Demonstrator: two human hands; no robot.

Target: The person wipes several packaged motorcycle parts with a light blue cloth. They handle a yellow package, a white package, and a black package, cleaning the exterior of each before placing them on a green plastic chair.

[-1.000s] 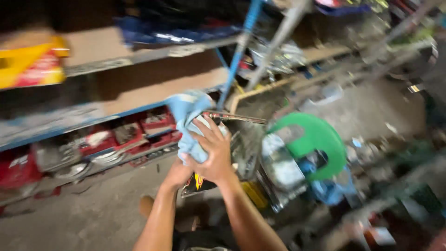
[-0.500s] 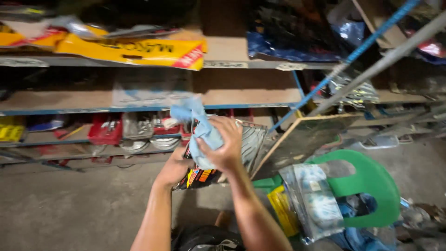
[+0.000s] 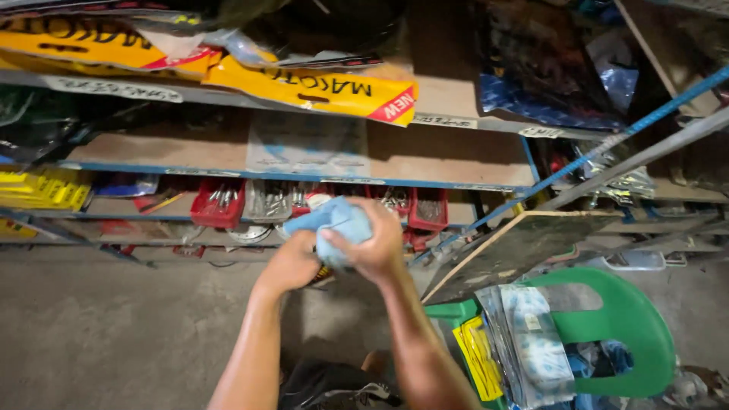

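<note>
Shelves (image 3: 304, 156) run along the wall over a bare concrete floor (image 3: 114, 334), crowded with packets, and the lower shelf carries red trays (image 3: 219, 206) of small metal parts. A yellow packet (image 3: 311, 87) lies on the top shelf. In front of the shelves, at about chest height, both hands meet around a pale blue cloth (image 3: 338, 220). The right hand (image 3: 376, 247) is clamped over it from the right, fingers (image 3: 357, 254) curled tight into the fabric. The left hand (image 3: 292, 262) presses against it from below and the left, its fingers closed too, perhaps around something small and yellow under the cloth, though that part is too hidden to be sure. To the right stands a green plastic chair (image 3: 623, 319) with clear bags (image 3: 531, 342) heaped on its seat.
</note>
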